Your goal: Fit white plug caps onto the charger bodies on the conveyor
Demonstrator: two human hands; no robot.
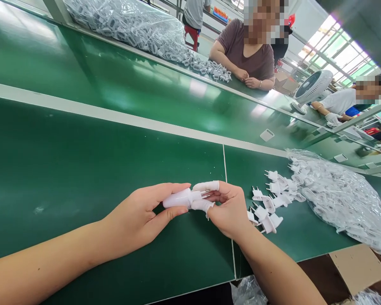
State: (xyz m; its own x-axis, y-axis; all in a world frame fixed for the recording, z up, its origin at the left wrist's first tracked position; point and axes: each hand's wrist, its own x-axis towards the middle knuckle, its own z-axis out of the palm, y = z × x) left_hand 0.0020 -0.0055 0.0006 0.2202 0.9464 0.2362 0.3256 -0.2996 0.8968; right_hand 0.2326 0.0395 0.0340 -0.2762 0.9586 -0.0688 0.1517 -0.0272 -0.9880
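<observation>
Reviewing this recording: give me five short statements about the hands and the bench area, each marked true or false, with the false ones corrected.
1. The left hand grips the rounded end of a white plug. True.
2. The right hand's thumb and forefinger are bare. False: both wear white covers.
3. Loose plugs lie to the right of the right hand. True.
4. The fan stands at the picture's upper left. False: it is at the upper right.
5. The left hand wears a glove. False: it is bare.

The rounded body [178, 199] in the left hand [142, 216] is pale lilac. Plug [196, 195] and finger covers [206, 186] at the right hand [231, 212] are white, the worktop [82, 169] beneath green.
</observation>
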